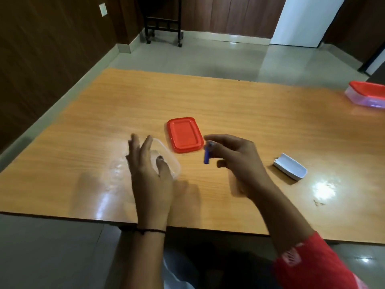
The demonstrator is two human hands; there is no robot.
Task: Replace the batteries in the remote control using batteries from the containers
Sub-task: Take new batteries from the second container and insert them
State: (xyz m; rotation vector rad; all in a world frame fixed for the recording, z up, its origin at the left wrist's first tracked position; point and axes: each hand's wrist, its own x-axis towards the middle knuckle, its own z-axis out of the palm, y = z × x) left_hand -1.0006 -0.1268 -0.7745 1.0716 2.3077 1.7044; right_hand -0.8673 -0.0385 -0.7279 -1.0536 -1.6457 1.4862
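My right hand (235, 159) pinches a small blue battery (208, 153) between thumb and forefinger, holding it upright above the table. My left hand (149, 163) hovers with fingers spread over an open clear plastic container (169, 157), blurred by motion; what lies inside is hidden. The container's red lid (184, 134) lies flat on the table just behind the two hands. A white curved battery cover (290, 166) rests inner side up to the right of my right hand. The remote itself is not in view.
A second clear container with a red lid (366, 93) stands at the far right of the wooden table (239, 105). A small scrap (318, 202) lies near the front right. A dark wheeled stand (163, 24) is on the floor beyond.
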